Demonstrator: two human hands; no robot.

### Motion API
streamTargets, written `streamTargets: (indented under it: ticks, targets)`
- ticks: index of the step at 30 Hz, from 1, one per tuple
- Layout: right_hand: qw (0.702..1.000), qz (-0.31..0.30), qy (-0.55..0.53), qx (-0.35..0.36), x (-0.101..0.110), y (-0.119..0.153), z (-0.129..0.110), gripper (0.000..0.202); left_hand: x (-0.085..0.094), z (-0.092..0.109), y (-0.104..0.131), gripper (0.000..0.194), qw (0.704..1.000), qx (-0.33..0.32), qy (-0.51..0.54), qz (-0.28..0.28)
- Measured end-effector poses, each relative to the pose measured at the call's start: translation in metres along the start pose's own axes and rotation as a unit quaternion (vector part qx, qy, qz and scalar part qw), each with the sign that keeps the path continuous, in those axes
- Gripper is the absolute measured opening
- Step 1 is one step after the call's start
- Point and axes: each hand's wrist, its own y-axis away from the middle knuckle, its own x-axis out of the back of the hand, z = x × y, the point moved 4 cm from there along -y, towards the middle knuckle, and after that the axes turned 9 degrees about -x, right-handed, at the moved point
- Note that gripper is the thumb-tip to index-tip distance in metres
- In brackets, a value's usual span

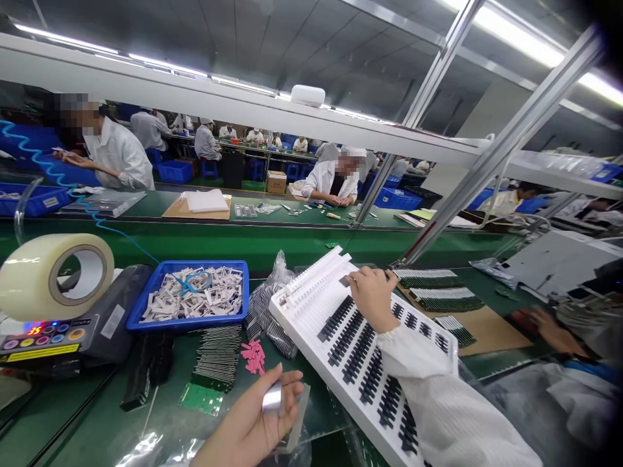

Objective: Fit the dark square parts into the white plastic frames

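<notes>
My left hand (256, 415) is palm up at the bottom middle, its fingers curled around a shiny silver piece (272, 397). My right hand (372, 295) reaches over the upper part of a white slotted tray (302, 305), fingers bent and pressed together at the slots. A small dark piece shows at its fingertips; whether it is gripped I cannot tell. Rows of black parts (357, 360) stand in the tray, which lies tilted on the bench. Left of the tray are pink pieces (253, 357), a stack of thin boards (217, 353) and a green circuit board (202, 397).
A blue bin (246, 295) of white plastic parts stands left, beside a tape roll (29, 275) on a machine with lit buttons. Striped bags (272, 318) touch the tray's left side. Rows of boards (438, 298) lie on cardboard at right, near another person's hand (549, 331).
</notes>
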Motion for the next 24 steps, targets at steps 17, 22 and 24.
streamTargets:
  ticks: [17,22,24]
  targets:
    - [0.99,-0.114,-0.037,0.069,-0.019,0.023,-0.023,0.022,-0.004,-0.008,0.003,0.037,0.995,0.052,0.087,0.003]
    - [0.987,-0.137,0.024,-0.076,-0.039,-0.026,0.058,0.026,0.002,-0.007,0.001,0.031,0.996,0.046,0.073,0.031]
    - [0.983,-0.164,0.023,-0.083,-0.051,-0.029,0.072,0.028,0.001,-0.006,0.001,0.032,0.997,0.044,0.065,0.016]
